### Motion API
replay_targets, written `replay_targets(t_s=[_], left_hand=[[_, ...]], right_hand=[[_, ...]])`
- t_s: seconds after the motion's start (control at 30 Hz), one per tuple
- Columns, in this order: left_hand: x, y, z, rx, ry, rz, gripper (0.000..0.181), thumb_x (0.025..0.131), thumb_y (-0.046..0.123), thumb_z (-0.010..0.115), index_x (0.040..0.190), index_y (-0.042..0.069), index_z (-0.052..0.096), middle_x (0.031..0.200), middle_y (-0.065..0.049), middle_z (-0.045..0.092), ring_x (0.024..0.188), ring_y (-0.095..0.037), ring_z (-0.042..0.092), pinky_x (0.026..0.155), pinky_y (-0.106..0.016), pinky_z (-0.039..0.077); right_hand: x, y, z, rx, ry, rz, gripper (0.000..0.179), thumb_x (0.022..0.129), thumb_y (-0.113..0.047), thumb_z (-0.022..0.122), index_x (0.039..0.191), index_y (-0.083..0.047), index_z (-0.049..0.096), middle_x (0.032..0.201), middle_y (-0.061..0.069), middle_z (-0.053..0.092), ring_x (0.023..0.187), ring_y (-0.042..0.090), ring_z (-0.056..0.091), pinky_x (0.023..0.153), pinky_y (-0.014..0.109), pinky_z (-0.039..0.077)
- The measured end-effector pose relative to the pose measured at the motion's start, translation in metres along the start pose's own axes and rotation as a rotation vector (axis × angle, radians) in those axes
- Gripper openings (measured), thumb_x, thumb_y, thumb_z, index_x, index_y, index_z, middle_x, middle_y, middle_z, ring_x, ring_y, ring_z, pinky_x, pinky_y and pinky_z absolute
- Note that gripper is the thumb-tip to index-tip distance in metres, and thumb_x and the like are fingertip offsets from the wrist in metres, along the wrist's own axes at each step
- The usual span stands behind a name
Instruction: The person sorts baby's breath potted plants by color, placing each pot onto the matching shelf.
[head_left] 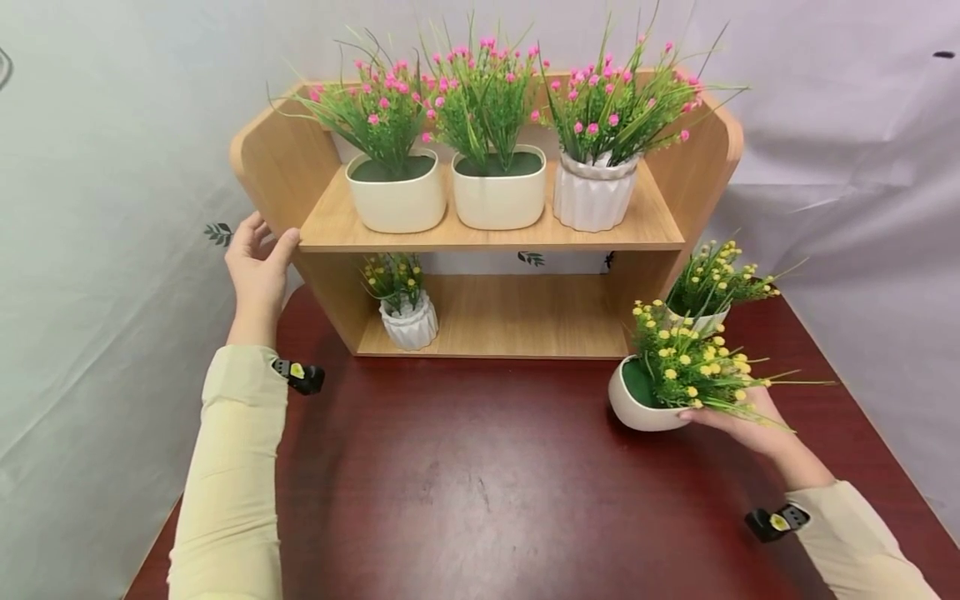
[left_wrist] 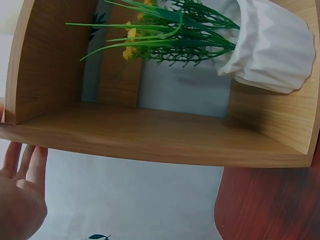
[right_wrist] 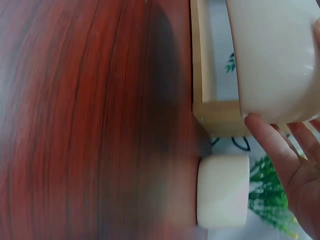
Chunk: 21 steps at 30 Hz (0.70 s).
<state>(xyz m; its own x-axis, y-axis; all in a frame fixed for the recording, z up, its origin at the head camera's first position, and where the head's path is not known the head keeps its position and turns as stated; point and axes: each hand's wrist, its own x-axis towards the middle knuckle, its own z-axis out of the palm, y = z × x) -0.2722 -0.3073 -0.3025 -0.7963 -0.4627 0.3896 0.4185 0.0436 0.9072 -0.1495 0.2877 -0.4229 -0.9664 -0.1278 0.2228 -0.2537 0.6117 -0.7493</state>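
Note:
My right hand (head_left: 738,417) grips an oval cream pot (head_left: 637,408) of yellow artificial flowers (head_left: 693,367), thumb and fingers at its lower side. The pot tilts, held in front of the lower right corner of a wooden two-tier shelf (head_left: 487,237). In the right wrist view, the cream pot (right_wrist: 280,60) is off the red-brown table (right_wrist: 85,125). At the shelf's left side panel, my left hand (head_left: 258,262) holds on, its thumb at the front edge and its fingers along the outer face. The left wrist view shows these fingers (left_wrist: 35,165) against the wood.
On the upper tier stand two oval cream pots (head_left: 397,200) and a fluted white pot (head_left: 596,196), all with pink flowers. A smaller fluted white pot (head_left: 410,321) with yellow flowers sits lower left. Another cream pot (right_wrist: 223,190) with yellow flowers stands right of the shelf.

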Motion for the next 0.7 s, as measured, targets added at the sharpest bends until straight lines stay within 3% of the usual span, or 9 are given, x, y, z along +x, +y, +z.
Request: replay_targets(t_s=[0.1, 0.27, 0.5, 0.7], left_hand=[[0.0, 0.003, 0.001, 0.044, 0.013, 0.012, 0.043, 0.08, 0.001, 0.073, 0.12, 0.015, 0.066, 0.115, -0.001, 0.062, 0.092, -0.013, 0.063, 0.082, -0.021, 0.052], [-0.002, 0.006, 0.003, 0.059, 0.023, -0.029, 0.044, 0.08, 0.0, 0.072, 0.12, 0.017, 0.066, 0.117, -0.002, 0.062, 0.092, -0.012, 0.063, 0.086, -0.023, 0.051], [-0.001, 0.006, 0.005, 0.033, 0.027, -0.071, 0.043, 0.081, 0.001, 0.072, 0.12, 0.018, 0.066, 0.117, -0.004, 0.064, 0.095, -0.015, 0.062, 0.088, -0.026, 0.052], [-0.002, 0.005, 0.006, 0.006, 0.029, -0.072, 0.043, 0.081, -0.001, 0.071, 0.12, 0.017, 0.066, 0.115, -0.004, 0.065, 0.093, -0.016, 0.063, 0.082, -0.023, 0.054]], right_hand=[[0.004, -0.004, 0.009, 0.021, 0.002, -0.015, 0.057, 0.065, -0.001, 0.084, 0.115, 0.002, 0.056, 0.098, -0.035, 0.052, 0.089, -0.016, 0.049, 0.073, 0.004, 0.041], [0.009, -0.012, 0.025, 0.036, 0.022, -0.038, 0.055, 0.063, 0.0, 0.085, 0.111, 0.003, 0.059, 0.095, -0.035, 0.054, 0.087, -0.016, 0.05, 0.073, 0.004, 0.041], [0.02, -0.04, 0.047, 0.189, 0.043, -0.087, 0.056, 0.063, 0.007, 0.083, 0.113, 0.007, 0.057, 0.099, -0.032, 0.056, 0.091, -0.013, 0.054, 0.077, 0.006, 0.044], [0.031, -0.031, 0.067, 0.224, 0.054, -0.097, 0.061, 0.062, 0.003, 0.085, 0.117, 0.004, 0.058, 0.102, -0.03, 0.057, 0.095, -0.012, 0.054, 0.08, 0.007, 0.044]])
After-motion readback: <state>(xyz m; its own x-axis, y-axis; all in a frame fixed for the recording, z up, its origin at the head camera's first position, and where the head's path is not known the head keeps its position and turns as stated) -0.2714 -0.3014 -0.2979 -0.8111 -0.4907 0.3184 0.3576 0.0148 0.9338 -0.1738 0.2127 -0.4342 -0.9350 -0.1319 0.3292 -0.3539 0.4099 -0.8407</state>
